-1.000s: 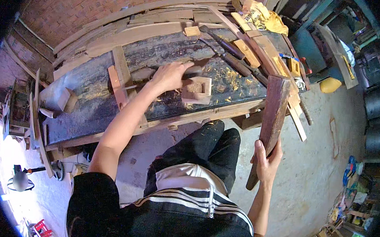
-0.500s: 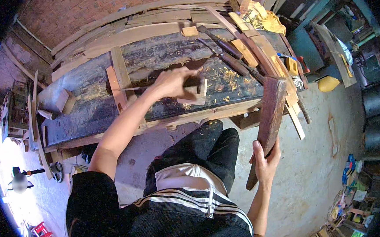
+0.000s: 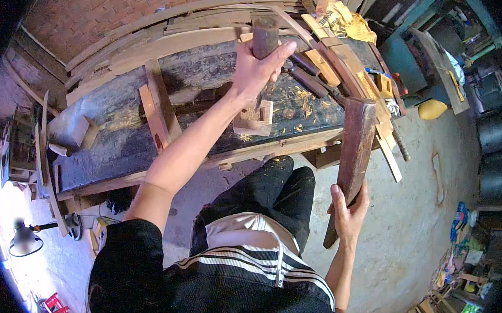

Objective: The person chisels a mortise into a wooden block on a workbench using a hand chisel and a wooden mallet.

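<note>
My left hand (image 3: 255, 78) is closed around a chisel (image 3: 265, 36), its dark thick handle sticking up above the fist. The chisel's blade points down over a small pale wood block (image 3: 255, 131) with a hollow cut in it. Whether the tip touches the block, I cannot tell. The block sits near the front edge of a dark, worn workbench (image 3: 211, 66). On the right, my right hand (image 3: 350, 214) wraps round the narrow end of a heavy brown wooden mallet (image 3: 356, 143), held upright beside the bench, its thick end up.
Wood shavings (image 3: 304, 102) lie right of the block, near more dark-handled chisels (image 3: 308, 82). Long wood strips (image 3: 353, 65) and a yellow bag (image 3: 345, 20) crowd the bench's right end. Two crossed boards (image 3: 158, 109) lie left. A brick wall (image 3: 157, 1) stands behind.
My left hand has risen off the block and turned, bringing the chisel from lying nearly flat, blade leftward, to upright. The mallet in my right hand has hardly moved.
</note>
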Action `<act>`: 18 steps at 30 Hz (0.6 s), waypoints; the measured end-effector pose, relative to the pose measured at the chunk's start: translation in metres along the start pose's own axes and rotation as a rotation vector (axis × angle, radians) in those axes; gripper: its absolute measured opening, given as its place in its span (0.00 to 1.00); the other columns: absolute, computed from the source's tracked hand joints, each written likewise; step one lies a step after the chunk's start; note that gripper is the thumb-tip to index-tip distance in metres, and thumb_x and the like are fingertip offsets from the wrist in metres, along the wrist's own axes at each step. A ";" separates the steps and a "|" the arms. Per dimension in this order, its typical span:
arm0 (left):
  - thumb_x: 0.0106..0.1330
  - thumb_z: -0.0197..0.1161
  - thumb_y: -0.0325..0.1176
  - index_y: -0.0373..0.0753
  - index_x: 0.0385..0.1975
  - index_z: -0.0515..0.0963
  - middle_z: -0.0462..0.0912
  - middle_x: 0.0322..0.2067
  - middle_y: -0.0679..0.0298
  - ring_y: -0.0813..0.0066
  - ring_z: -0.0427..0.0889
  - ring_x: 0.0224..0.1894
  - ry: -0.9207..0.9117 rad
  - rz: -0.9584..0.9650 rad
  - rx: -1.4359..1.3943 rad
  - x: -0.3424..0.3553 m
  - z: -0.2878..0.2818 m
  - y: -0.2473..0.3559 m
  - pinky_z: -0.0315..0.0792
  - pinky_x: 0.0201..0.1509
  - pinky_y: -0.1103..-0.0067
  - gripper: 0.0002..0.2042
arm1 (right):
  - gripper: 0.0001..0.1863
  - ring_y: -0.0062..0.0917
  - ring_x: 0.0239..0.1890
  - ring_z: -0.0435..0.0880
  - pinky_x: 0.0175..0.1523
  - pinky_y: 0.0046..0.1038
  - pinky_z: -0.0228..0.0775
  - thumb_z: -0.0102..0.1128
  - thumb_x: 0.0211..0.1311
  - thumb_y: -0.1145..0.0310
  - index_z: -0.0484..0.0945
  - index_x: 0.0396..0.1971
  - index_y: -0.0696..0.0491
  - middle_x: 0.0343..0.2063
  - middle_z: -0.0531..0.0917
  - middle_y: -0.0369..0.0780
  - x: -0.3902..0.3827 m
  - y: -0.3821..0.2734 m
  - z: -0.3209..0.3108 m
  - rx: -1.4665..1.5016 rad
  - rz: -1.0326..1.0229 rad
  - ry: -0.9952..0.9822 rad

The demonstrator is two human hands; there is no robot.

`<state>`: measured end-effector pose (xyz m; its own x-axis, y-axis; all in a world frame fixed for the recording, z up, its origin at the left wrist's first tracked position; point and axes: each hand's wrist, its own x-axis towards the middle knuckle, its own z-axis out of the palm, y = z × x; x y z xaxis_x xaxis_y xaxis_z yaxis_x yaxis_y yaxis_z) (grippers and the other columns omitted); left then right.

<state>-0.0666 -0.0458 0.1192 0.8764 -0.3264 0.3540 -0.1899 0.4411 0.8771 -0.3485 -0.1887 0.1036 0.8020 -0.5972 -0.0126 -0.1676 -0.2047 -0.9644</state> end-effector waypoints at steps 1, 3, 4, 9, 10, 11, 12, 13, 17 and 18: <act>0.62 0.71 0.41 0.40 0.22 0.76 0.74 0.14 0.73 0.88 0.69 0.14 0.007 0.032 -0.001 -0.002 -0.001 -0.006 0.62 0.16 0.87 0.14 | 0.22 0.15 0.17 0.74 0.21 0.20 0.67 0.69 0.59 0.62 0.70 0.46 0.58 0.22 0.77 0.35 -0.001 0.000 0.000 -0.002 -0.001 0.001; 0.61 0.71 0.42 0.40 0.22 0.77 0.74 0.14 0.74 0.88 0.69 0.14 0.021 0.010 0.027 -0.007 -0.002 -0.018 0.62 0.17 0.86 0.14 | 0.22 0.15 0.18 0.74 0.21 0.20 0.68 0.70 0.59 0.62 0.70 0.46 0.58 0.22 0.77 0.35 -0.002 0.002 -0.001 -0.012 0.003 0.002; 0.61 0.71 0.43 0.40 0.23 0.78 0.74 0.14 0.74 0.88 0.70 0.14 0.032 -0.002 0.067 -0.009 0.001 -0.023 0.63 0.17 0.85 0.14 | 0.22 0.15 0.18 0.74 0.21 0.20 0.68 0.70 0.59 0.62 0.70 0.46 0.58 0.22 0.77 0.35 -0.002 0.003 -0.002 -0.014 0.004 0.004; 0.59 0.73 0.44 0.37 0.28 0.80 0.79 0.20 0.73 0.86 0.74 0.18 -0.007 0.038 0.184 -0.014 0.015 -0.029 0.68 0.23 0.82 0.15 | 0.24 0.16 0.17 0.74 0.21 0.21 0.68 0.70 0.58 0.60 0.71 0.47 0.59 0.22 0.77 0.35 0.002 0.003 0.000 0.008 0.024 -0.005; 0.58 0.74 0.42 0.35 0.30 0.80 0.82 0.23 0.69 0.81 0.78 0.21 -0.005 0.068 0.232 -0.016 0.020 -0.028 0.72 0.27 0.81 0.15 | 0.24 0.16 0.17 0.74 0.21 0.21 0.68 0.70 0.58 0.60 0.71 0.47 0.59 0.22 0.77 0.35 0.004 0.001 0.000 0.007 0.024 -0.008; 0.58 0.74 0.42 0.35 0.30 0.80 0.82 0.23 0.69 0.81 0.78 0.21 -0.002 0.067 0.234 -0.020 0.025 -0.031 0.72 0.27 0.81 0.15 | 0.25 0.16 0.17 0.74 0.21 0.21 0.68 0.70 0.58 0.60 0.71 0.47 0.59 0.22 0.77 0.35 0.007 -0.002 0.001 0.015 0.021 -0.015; 0.57 0.74 0.41 0.35 0.32 0.81 0.83 0.23 0.67 0.79 0.80 0.22 0.022 0.192 0.331 -0.023 0.030 -0.036 0.73 0.28 0.80 0.16 | 0.25 0.16 0.17 0.73 0.21 0.21 0.67 0.70 0.58 0.60 0.71 0.48 0.59 0.22 0.77 0.35 0.010 -0.006 0.002 0.023 0.019 -0.021; 0.56 0.74 0.41 0.35 0.34 0.81 0.84 0.24 0.64 0.78 0.82 0.24 0.046 0.314 0.429 -0.025 0.034 -0.040 0.75 0.29 0.78 0.16 | 0.25 0.17 0.18 0.73 0.22 0.21 0.68 0.69 0.58 0.61 0.71 0.49 0.59 0.23 0.77 0.36 0.013 -0.018 0.005 0.024 -0.020 0.013; 0.54 0.72 0.32 0.35 0.37 0.81 0.86 0.29 0.63 0.81 0.81 0.29 -0.038 0.245 0.498 -0.045 0.054 -0.060 0.75 0.35 0.79 0.13 | 0.21 0.20 0.19 0.73 0.21 0.22 0.68 0.54 0.64 0.68 0.67 0.52 0.65 0.25 0.76 0.40 0.026 -0.062 -0.001 0.072 -0.366 0.051; 0.53 0.71 0.31 0.38 0.35 0.81 0.84 0.25 0.62 0.77 0.82 0.26 -0.061 0.309 0.465 -0.047 0.058 -0.069 0.74 0.32 0.79 0.11 | 0.21 0.20 0.18 0.73 0.21 0.21 0.68 0.50 0.62 0.70 0.66 0.53 0.66 0.24 0.76 0.41 0.028 -0.067 0.002 0.109 -0.423 0.124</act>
<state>-0.1199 -0.1090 0.0613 0.7247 -0.2945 0.6229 -0.6207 0.1134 0.7758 -0.3142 -0.1901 0.1671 0.7109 -0.5684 0.4142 0.2270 -0.3720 -0.9001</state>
